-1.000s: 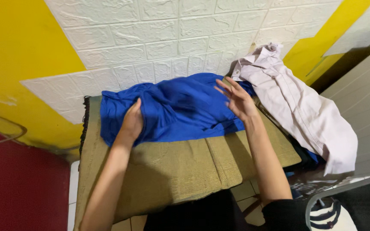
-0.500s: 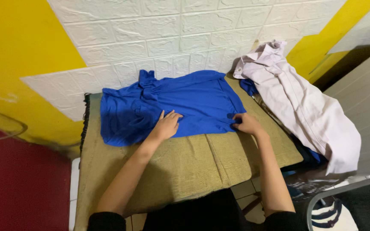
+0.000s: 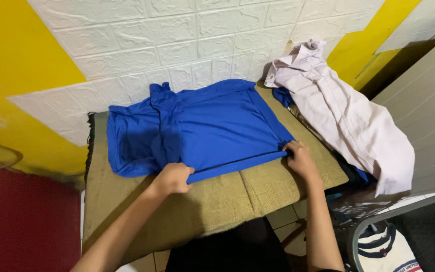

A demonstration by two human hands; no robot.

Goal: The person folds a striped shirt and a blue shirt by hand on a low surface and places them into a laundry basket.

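**poster1:** Blue knit shirt [image 3: 212,126] is spread flat on the tan burlap-covered table [image 3: 227,199], up against the white brick wall [image 3: 177,45]. Left hand [image 3: 172,179] is curled shut, pinching the near hem; right hand [image 3: 300,158] is pinching the same hem at the right corner.

**poster2:** Anything with labels or print around?

**poster1:** Only a white bag with dark stripes [image 3: 383,249] at the bottom right, under a grey curved bar [image 3: 378,221]. It has some print, but it's cut off by the frame. No other packages.

**poster2:** What's hard to see?

**poster1:** The pale lilac button shirt [image 3: 348,116] drapes over a dark pile off the table's right edge, and I can't tell what's beneath. Both thumbs are tucked out of sight.
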